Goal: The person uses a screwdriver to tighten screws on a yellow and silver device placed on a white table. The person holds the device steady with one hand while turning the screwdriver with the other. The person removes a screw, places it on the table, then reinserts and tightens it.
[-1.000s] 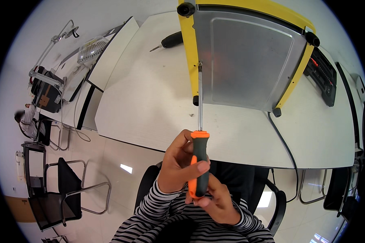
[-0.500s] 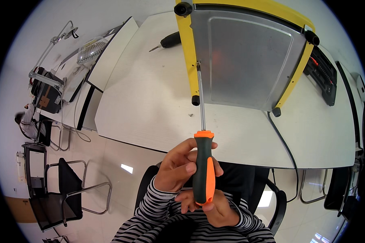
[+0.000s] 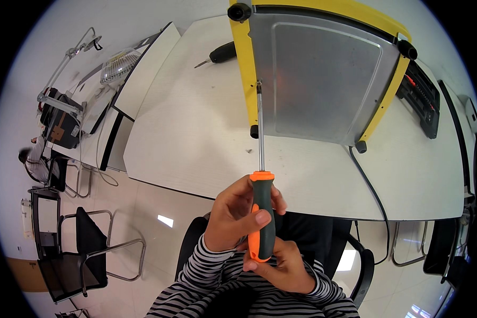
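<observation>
A long screwdriver (image 3: 267, 204) with a dark green and orange handle points away from me. My left hand (image 3: 230, 217) wraps round the handle from the left, thumb on top. At the butt end, my right hand (image 3: 289, 270) grips the handle between thumb and fingers, some of which are hidden. The shaft's tip meets a screw spot on the left edge of a metal-bottomed appliance (image 3: 323, 79) with a yellow frame and black feet. It is tipped up on the table, its underside facing me.
A black power screwdriver (image 3: 222, 53) lies on the white table (image 3: 180, 116), left of the appliance. To the right sits an open black tool case (image 3: 421, 100). A black cord (image 3: 373, 185) runs over the table edge. Chairs, a side desk and a seated person (image 3: 40, 161) are at left.
The screwdriver handle has turned about its length: its orange strip moved from the right side to the left. Its butt end shifted slightly left, and my fingers have changed position around it.
</observation>
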{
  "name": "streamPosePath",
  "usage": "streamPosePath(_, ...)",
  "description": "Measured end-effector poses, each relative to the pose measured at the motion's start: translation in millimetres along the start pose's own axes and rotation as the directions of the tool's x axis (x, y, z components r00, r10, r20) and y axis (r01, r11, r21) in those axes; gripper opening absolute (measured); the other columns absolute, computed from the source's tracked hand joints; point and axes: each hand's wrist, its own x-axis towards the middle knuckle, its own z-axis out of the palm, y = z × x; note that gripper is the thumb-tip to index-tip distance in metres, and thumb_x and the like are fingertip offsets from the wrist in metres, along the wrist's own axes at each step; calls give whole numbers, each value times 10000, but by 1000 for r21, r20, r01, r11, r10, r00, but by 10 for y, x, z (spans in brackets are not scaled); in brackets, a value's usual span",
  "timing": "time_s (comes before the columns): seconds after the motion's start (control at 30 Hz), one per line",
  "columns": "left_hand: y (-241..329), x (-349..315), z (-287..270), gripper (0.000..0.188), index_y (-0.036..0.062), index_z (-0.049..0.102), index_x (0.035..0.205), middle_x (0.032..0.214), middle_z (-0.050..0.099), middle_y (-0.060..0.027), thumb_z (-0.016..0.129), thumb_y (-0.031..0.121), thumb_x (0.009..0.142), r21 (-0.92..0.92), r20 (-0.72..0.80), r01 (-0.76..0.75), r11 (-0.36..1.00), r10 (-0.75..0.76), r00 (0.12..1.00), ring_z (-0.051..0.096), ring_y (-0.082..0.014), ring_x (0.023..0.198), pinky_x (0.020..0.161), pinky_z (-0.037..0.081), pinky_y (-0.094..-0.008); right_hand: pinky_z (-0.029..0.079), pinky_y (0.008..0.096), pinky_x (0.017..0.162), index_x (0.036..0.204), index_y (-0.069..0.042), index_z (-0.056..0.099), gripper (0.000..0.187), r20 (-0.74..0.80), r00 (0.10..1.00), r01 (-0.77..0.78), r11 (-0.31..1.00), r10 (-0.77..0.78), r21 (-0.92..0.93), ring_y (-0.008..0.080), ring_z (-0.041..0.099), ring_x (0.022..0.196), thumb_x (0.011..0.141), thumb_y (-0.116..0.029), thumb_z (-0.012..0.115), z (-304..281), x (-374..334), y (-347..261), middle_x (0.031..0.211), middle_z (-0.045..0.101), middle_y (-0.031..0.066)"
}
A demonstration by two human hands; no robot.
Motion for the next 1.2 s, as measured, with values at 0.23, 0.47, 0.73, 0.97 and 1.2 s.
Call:
streamPosePath(0.23, -21, -24, -119, 488, -102, 236, 1174, 974, 497, -288, 432, 112, 781, -416, 326, 89, 905, 57, 944, 542, -302, 872, 798, 417, -377, 432, 230, 613, 940, 46, 506, 377, 121, 992, -47, 979, 23, 198, 133, 549, 709, 876, -294, 356, 32, -51, -9, 772, 578, 107)
streamPosePath(0.47, 2, -49, -129, 556, -68, 251, 1169, 947, 494, -265, 552, 93, 730, -403, 284, 130, 906, -12, 959, 571, -309, 783, 717, 470, -393, 425, 247, 577, 809, 8, 520, 242, 122, 993, -13, 978, -12, 207, 131, 530, 645, 858, -203, 412, 4, -26, -30, 695, 537, 53)
streamPosePath(0.73, 6, -10, -79, 508, -18, 315, 1114, 873, 495, -155, 596, 98, 707, -351, 266, 119, 929, -24, 964, 581, -250, 716, 660, 487, -343, 393, 198, 532, 836, 14, 521, 169, -50, 998, 42, 999, -43, -21, 68, 494, 607, 754, -115, 590, -35, -44, 2, 693, 538, 28)
streamPosePath(0.97, -2, -22, -17, 485, -51, 311, 1114, 948, 464, -181, 559, 123, 735, -296, 223, 118, 948, -52, 974, 574, -267, 749, 662, 485, -344, 443, 241, 609, 940, 39, 492, 283, 32, 1000, -4, 986, -1, 167, 150, 556, 719, 857, -219, 414, 45, -43, -13, 790, 563, 95)
streamPosePath(1.2, 18, -69, -64, 538, -66, 265, 1151, 907, 505, -238, 555, 134, 745, -371, 250, 150, 916, -57, 967, 575, -299, 779, 689, 486, -387, 446, 249, 576, 923, 32, 511, 382, 105, 995, -16, 983, -3, 185, 149, 545, 669, 888, -281, 295, 1, -75, -5, 819, 554, 102)
